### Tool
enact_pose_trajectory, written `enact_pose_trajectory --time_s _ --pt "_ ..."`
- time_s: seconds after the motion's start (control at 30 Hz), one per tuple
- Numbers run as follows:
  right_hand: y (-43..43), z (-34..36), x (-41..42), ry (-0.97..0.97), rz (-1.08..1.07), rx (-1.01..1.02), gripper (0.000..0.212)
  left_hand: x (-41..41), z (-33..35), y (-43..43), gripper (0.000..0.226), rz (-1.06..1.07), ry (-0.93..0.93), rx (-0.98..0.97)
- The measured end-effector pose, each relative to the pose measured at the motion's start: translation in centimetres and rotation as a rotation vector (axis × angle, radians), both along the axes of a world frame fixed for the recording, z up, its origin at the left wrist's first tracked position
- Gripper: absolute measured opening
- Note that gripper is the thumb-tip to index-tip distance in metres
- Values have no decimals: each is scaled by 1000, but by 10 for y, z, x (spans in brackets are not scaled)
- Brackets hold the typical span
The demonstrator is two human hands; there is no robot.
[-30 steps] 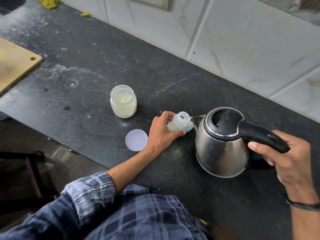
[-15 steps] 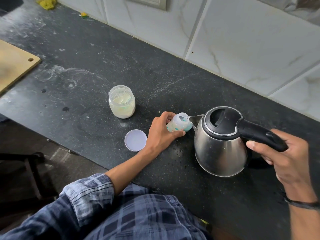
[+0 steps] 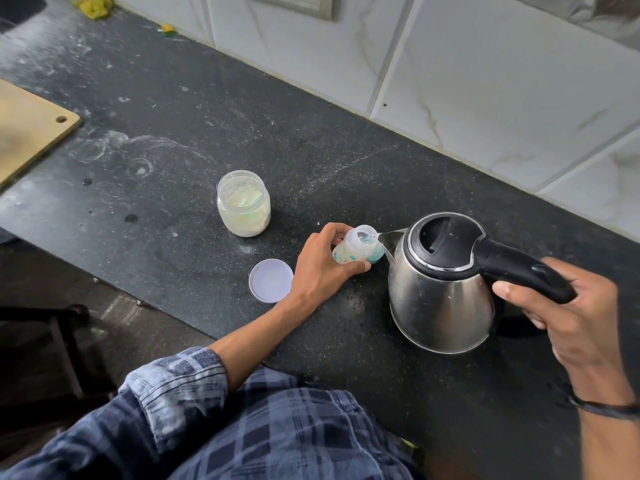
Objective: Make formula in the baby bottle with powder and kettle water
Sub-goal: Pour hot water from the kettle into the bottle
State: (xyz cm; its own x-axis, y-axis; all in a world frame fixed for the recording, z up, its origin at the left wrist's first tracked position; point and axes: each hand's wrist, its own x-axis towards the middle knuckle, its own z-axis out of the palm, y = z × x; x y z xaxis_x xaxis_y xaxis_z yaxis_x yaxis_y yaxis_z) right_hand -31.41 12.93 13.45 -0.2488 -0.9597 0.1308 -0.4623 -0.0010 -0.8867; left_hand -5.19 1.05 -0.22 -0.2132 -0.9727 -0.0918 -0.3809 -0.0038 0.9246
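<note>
Little has moved since the earlier frames: the kettle stays tipped toward the bottle, spout still at the bottle mouth, and both hands keep the same grips. Jar and lid sit where they were.

Left hand is wrapped around the baby bottle, thumb on the near side, fingers curled over the far side. Bottle stands on the black countertop, leaning slightly, mouth open and facing the kettle spout. Its body is pale with green print. A thin stream of water runs from the spout tip into the bottle mouth. Fill level inside cannot be read.

Right hand is clamped on the kettle's black handle, thumb along the underside, fingers closed around it. Kettle is stainless steel with a black lid; its base appears lifted and tilted left, though contact with the counter at the near edge cannot be told. A dark band sits on the right wrist.

Powder jar stands upright and open, left of and behind the bottle, well apart from it, pale powder filling its lower part. Its round white lid lies flat on the counter just beside the left wrist, nearer the counter edge.

Wooden board at the far left edge. Tiled wall behind. Plaid sleeve rolled up on the left forearm.
</note>
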Motion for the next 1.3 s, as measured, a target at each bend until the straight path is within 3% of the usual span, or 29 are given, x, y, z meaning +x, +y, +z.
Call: enact_pose_trajectory --time_s 0.63,1.3 --pt "-3 0 0 6 -5 -1 27 1 1 -1 56 -7 20 -12" --pt "-3 6 6 -13 47 -16 19 1 -2 -1 58 -6 8 -23"
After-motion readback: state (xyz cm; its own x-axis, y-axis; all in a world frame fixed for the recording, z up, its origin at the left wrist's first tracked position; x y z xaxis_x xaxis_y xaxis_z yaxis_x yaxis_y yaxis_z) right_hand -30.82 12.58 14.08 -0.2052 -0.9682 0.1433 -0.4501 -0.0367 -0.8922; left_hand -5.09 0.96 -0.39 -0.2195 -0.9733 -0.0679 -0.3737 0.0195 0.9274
